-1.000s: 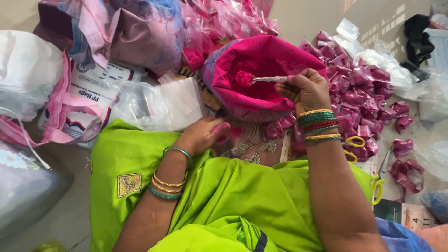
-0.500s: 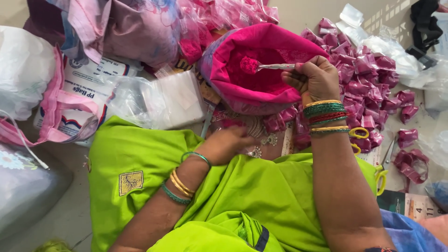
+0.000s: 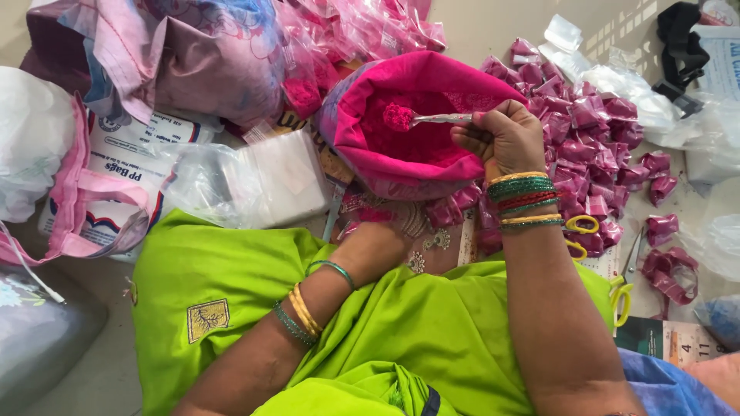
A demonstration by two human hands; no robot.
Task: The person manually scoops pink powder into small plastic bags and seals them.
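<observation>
On a floor (image 3: 85, 362) strewn with pink packets (image 3: 593, 146), right hand (image 3: 505, 139) fingers pinch a loaded spoon (image 3: 432, 119) over the powder bag (image 3: 416, 123); left hand (image 3: 378, 239) grip unclear; a packet must come next.

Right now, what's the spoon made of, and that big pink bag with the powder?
The spoon looks like shiny metal: silvery, with bright glints. The right hand holds it. The pink bag seems to be soft matte cloth, folded over at its rim. The powder looks dry and grainy.
</observation>
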